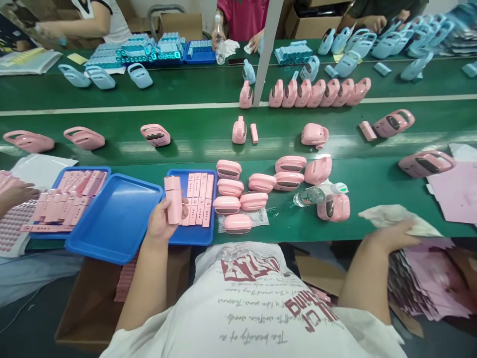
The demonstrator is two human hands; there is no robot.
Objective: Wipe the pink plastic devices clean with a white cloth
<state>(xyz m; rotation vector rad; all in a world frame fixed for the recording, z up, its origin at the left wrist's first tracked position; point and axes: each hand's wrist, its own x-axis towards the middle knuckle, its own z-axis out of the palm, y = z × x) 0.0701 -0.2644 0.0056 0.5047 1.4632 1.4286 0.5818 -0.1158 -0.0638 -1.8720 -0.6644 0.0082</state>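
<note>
My left hand (161,221) is closed round a pink oblong block (173,201), held upright over the near blue tray (192,237). In that tray lie several pink bars (197,191) in rows, with small dark marks on their faces. My right hand (397,236), out to the right past the table's front edge, grips a pale crumpled cloth (391,215). Between my hands, pink rounded housings with handles (229,188) sit on the green table, some on a clear plastic bag (261,217). The right hand's fingers are partly hidden by the cloth.
An empty blue tray (115,219) overlaps a tray of pink bars (70,204) to the left. A plastic bottle (309,196) lies among the housings. The conveyor (201,134) carries pink housings. Opposite, co-workers handle blue parts; another person's hand (18,194) is at left.
</note>
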